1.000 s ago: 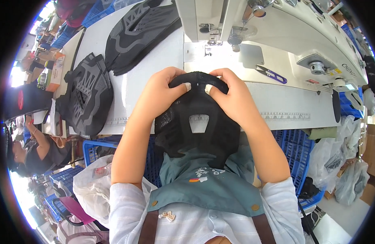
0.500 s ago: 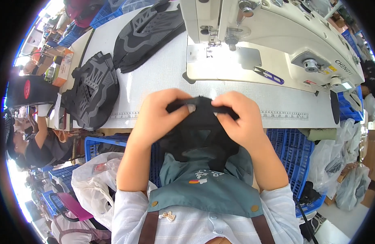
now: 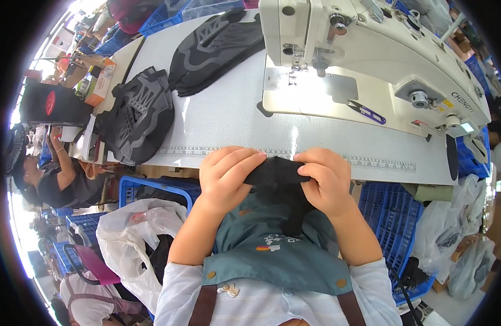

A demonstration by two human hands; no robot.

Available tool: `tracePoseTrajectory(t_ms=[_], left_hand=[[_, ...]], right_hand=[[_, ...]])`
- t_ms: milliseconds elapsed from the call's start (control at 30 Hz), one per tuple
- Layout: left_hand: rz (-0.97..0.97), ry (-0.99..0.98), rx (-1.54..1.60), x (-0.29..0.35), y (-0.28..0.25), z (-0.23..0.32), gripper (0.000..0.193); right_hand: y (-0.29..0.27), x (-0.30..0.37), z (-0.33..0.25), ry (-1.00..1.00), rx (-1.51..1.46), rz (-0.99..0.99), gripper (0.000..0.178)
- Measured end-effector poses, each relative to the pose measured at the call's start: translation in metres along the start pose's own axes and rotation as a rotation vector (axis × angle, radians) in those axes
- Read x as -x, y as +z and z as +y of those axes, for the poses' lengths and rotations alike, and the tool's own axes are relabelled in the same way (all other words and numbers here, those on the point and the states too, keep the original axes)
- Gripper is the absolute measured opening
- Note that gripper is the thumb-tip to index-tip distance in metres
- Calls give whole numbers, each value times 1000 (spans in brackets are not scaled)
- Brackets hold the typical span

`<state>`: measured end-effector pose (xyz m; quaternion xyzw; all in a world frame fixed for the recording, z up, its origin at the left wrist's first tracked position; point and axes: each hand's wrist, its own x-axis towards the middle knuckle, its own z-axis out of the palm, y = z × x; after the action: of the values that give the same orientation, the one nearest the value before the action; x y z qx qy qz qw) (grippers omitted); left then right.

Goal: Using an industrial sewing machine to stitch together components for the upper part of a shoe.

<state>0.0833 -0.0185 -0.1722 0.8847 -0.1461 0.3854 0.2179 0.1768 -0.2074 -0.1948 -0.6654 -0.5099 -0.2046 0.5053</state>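
Both the left hand (image 3: 224, 179) and right hand (image 3: 327, 182) are pinching a black fabric piece (image 3: 276, 175), each grip closed on one side, the cloth hanging near the table (image 3: 223, 117) edge, a sewing machine (image 3: 380, 60) standing beyond, dark patterned pieces (image 3: 139, 122) lying leftward

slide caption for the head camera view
Left hand and right hand hold a black fabric piece before a white sewing machine.

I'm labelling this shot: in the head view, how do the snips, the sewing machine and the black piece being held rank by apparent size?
1. Sewing machine, though the picture's top edge cuts it off
2. Black piece, partly covered by fingers
3. Snips
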Motion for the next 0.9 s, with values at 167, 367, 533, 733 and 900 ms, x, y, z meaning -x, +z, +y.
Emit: tracePoseTrajectory(t_ms=[167,367,533,733,900], left_hand=[[-226,-641,89,18,18,-12,19],[-250,-714,90,18,28,-20,16],[-133,-789,-128,-31,-25,-44,14],[-81,-483,-577,-142,-105,-125,29],[-285,-473,-605,-146,-87,-237,39]], right_hand=[[11,11,10,438,-132,-31,18],[13,23,25,726,-462,84,17],[0,25,25,813,-656,177,18],[1,24,25,778,-681,120,16],[3,23,23,789,-685,136,15]])
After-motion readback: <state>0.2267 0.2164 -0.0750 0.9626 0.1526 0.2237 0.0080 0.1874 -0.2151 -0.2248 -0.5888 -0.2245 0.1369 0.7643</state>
